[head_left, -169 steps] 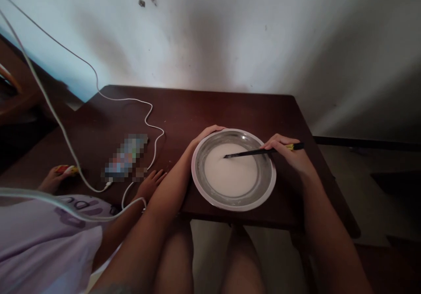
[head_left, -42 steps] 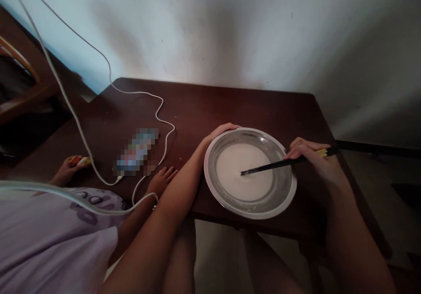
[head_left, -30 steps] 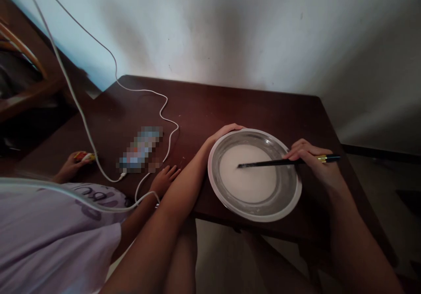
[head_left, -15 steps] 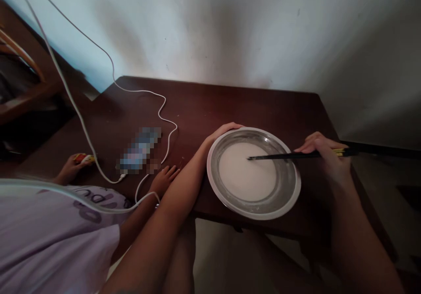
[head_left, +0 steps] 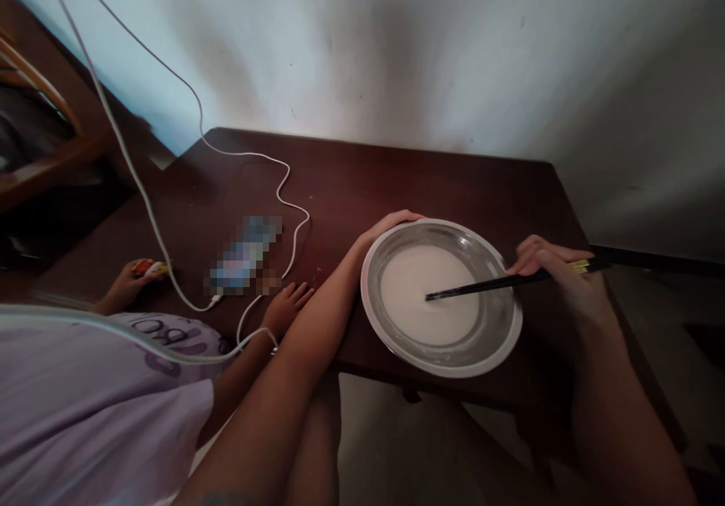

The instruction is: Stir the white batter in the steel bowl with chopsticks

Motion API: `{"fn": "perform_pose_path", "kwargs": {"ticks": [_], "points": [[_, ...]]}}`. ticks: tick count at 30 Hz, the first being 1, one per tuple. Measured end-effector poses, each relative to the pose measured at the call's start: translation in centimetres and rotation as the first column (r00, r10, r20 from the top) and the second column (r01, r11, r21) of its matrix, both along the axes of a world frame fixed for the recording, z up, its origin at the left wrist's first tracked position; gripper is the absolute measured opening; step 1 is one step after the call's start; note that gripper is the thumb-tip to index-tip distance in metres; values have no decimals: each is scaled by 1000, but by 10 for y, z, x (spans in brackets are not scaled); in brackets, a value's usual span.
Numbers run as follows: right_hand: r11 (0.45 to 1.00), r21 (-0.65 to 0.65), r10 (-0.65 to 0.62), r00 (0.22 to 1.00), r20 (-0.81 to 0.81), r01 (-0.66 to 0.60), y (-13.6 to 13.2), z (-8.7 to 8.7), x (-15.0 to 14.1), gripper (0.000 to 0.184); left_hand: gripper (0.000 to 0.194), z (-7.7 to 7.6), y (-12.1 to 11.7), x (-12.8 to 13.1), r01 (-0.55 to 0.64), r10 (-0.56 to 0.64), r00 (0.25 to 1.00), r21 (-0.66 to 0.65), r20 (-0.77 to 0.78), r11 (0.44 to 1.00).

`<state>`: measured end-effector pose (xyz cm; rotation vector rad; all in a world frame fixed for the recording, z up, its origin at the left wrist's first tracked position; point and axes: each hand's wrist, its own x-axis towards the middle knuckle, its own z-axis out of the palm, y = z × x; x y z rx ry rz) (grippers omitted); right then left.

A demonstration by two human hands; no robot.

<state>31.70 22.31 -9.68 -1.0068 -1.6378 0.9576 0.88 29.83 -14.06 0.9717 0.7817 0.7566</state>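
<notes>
A wide metal bowl stands near the front edge of the dark wooden table, with a milky white liquid inside. My left hand reaches around the bowl's far left side and grips its rim; some of the fingers are hidden behind it. Black chopsticks with yellow marks near the top end are held in my closed right hand, right of the bowl. Their tips dip into the middle of the liquid.
On the table lies a blurred-out phone with a white cable plugged in. Beside me on the left, a person in a lilac shirt holds a small red-and-yellow packet. A wall rises behind the table.
The chopstick tips have moved down towards me in the liquid, and my right hand has tilted slightly. My left hand stays on the bowl. The whole view has shifted a little.
</notes>
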Motion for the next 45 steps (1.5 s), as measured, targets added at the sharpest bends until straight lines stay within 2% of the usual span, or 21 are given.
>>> {"fn": "perform_pose_path", "kwargs": {"ticks": [2, 3, 7, 10, 13, 16, 19, 21, 24, 26, 29, 32, 34, 37, 40, 42, 45], "points": [[994, -17, 110, 993, 38, -109, 1, -1, -2, 26, 32, 1, -1, 1, -11, 11, 1000, -5, -1, 1000], [993, -10, 121, 992, 37, -121, 2, -1, -2, 24, 33, 2, -1, 1, -17, 17, 1000, -13, -1, 1000], [998, 36, -55, 997, -60, 57, 2, 0, -1, 33, 38, 7, -3, 4, -28, 27, 1000, -63, -14, 998], [1000, 8, 2, 994, -105, -2, 1, 0, -2, 35, 41, 10, -4, 5, -53, 50, 998, -67, -49, 996], [995, -55, 83, 996, -41, -85, 3, -1, -6, 27, 44, 13, -6, 7, -62, 57, 995, -57, -80, 996], [999, -31, 24, 999, -27, -25, 5, -4, -6, 24, 44, 16, -9, 9, -57, 52, 996, -59, -76, 997], [999, 32, -32, 991, -132, 37, 6, -6, -2, 34, 43, 19, -11, 11, -71, 65, 995, -74, -80, 995], [999, 27, 24, 990, -142, -21, 6, -7, 0, 36, 41, 20, -12, 11, -90, 83, 992, -71, -92, 993], [994, -27, 108, 993, -50, -109, 5, -6, 0, 28, 38, 21, -13, 11, -107, 101, 988, -46, -115, 993], [997, -29, 74, 997, -31, -75, 4, -5, 1, 24, 36, 20, -13, 10, -98, 94, 990, -35, -109, 995], [1000, -5, -14, 995, -97, 14, 3, -1, 4, 32, 36, 18, -13, 9, -71, 68, 995, -39, -77, 997], [998, -13, 65, 996, -55, -66, 1, 2, 3, 36, 34, 16, -11, 10, -85, 80, 993, -65, -82, 994], [991, -51, 128, 992, 14, -127, 1, 2, 1, 30, 31, 15, -11, 10, -102, 93, 991, -88, -95, 991], [998, -64, 30, 999, 34, -27, 4, 2, 1, 24, 36, 15, -14, 11, -101, 95, 994, -122, -59, 987], [996, -48, -84, 995, -61, 81, 8, 3, 6, 33, 51, 15, -19, 12, -83, 89, 996, -153, 31, 985], [998, -52, -29, 996, -82, 24, 7, 5, 8, 37, 58, 15, -20, 13, -109, 121, 990, -163, 67, 981], [988, -64, 139, 990, 2, -138, 3, 7, 7, 30, 61, 15, -18, 11, -225, 234, 972, -174, 32, 959]]}}
